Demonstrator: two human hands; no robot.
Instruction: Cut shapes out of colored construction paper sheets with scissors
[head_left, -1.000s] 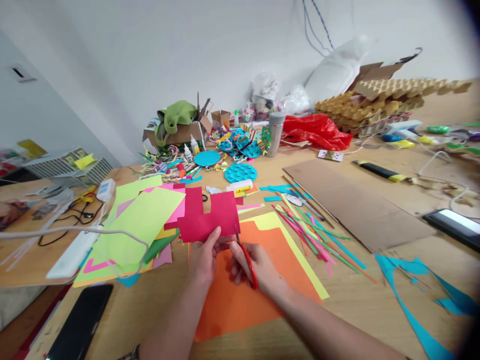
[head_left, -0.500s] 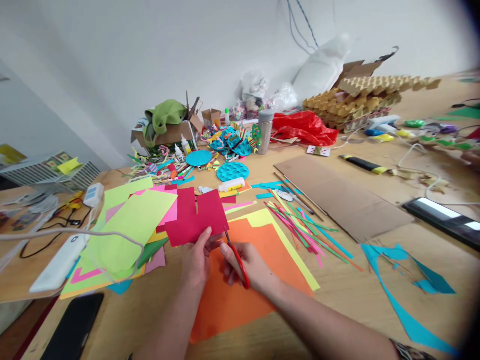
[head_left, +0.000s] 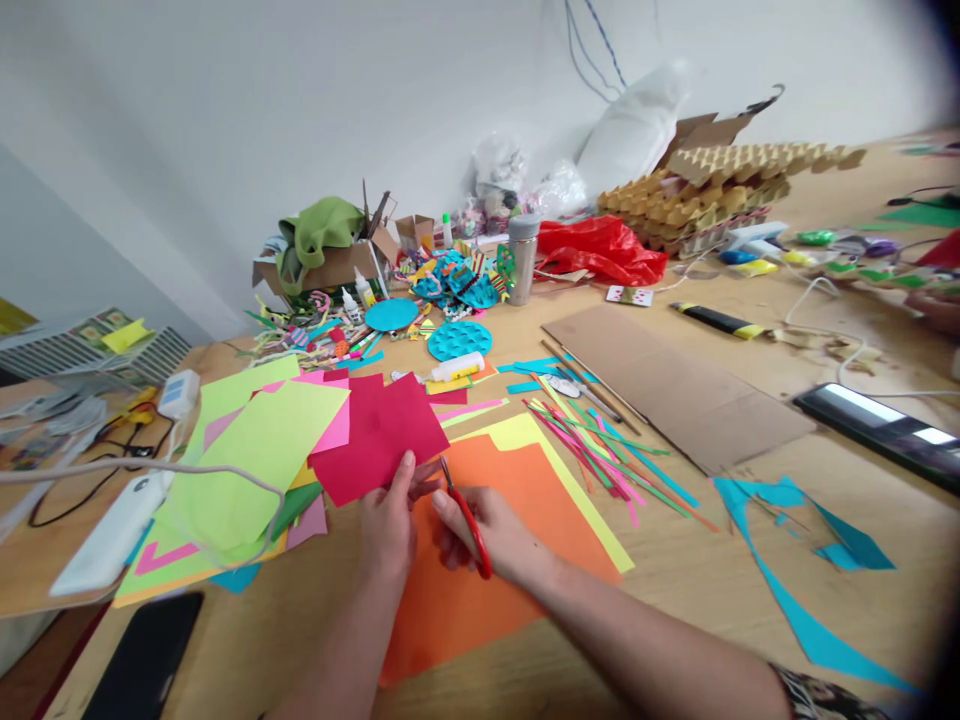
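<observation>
Between the thumb and fingers of my left hand (head_left: 390,520) is a piece of dark pink paper (head_left: 379,445), held above the table. My right hand (head_left: 480,530) is closed on red-handled scissors (head_left: 471,515), whose tips point up beside the paper's right edge. The blades look nearly closed and apart from the paper. Below both hands lies a sheet of orange paper (head_left: 480,610), on top of a yellow sheet (head_left: 585,490). More dark red paper (head_left: 366,388) shows just behind the held piece.
Coloured sheets (head_left: 240,460) are piled at left, near a power strip (head_left: 112,530) and a phone (head_left: 142,650). Thin paper strips (head_left: 592,455), a cardboard sheet (head_left: 675,390) and blue offcuts (head_left: 810,610) lie at right. Farther back stand a bottle (head_left: 523,262) and egg trays (head_left: 697,195).
The held paper has tilted and dropped slightly, and the scissor tips have come away from its edge. The whole view has shifted a little.
</observation>
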